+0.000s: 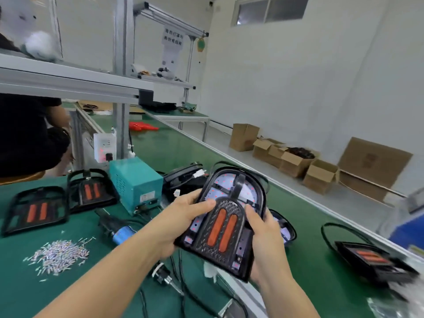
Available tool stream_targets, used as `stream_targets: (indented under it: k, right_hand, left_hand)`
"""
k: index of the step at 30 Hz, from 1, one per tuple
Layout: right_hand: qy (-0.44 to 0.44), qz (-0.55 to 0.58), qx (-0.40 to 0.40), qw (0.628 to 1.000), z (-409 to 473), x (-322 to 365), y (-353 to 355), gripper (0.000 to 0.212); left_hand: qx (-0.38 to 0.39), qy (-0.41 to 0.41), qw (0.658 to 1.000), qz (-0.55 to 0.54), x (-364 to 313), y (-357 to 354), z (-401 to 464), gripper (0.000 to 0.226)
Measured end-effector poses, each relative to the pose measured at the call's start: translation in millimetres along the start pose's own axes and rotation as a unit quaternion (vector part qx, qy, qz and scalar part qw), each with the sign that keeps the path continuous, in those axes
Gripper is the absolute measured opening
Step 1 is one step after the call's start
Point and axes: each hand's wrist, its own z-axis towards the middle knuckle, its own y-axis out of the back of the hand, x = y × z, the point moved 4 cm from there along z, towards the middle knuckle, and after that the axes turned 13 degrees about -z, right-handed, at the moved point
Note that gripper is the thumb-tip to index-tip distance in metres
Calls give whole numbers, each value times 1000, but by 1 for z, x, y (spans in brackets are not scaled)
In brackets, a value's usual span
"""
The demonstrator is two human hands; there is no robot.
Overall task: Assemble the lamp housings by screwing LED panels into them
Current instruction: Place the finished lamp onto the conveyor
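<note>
Both of my hands hold one lamp housing point(226, 222) up above the green desk point(160, 148): my left hand point(181, 222) grips its left edge, thumb laid on the face, and my right hand point(263, 235) curls around its right edge. Its two orange strips face me. Loose screws point(58, 254) lie heaped at left, near a teal box point(135, 183) and two more housings point(57, 203).

**Our big white room**

We see white walls point(286, 72) and a high window point(270, 9). Our long table point(160, 152) has a green top. Metal shelves point(68, 81) stand over it. Brown boxes point(296, 159) sit on the pale floor point(243, 157) by the wall.
</note>
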Motion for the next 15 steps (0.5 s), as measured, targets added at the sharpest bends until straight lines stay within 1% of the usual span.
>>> stream_targets:
  k: [1, 5, 8, 12, 15]
  right_hand:
    - [-4, 1, -14, 1000, 6, 1, 11, 54]
    - [-3, 18, -55, 998, 28, 5, 48, 22]
    - [-12, 25, -99, 995, 41, 4, 69, 17]
    - [-28, 37, -163, 986, 63, 0, 95, 16]
    - [-29, 43, -184, 982, 81, -3, 104, 13]
  left_hand:
    - [8, 6, 1000, 9, 3, -7, 10, 20]
    - [28, 22, 998, 55, 17, -32, 48, 18]
    - [39, 31, 995, 84, 28, -48, 71, 21]
    - [24, 28, 993, 110, 41, -59, 93, 46]
    - [26, 31, 993, 108, 48, -63, 105, 54]
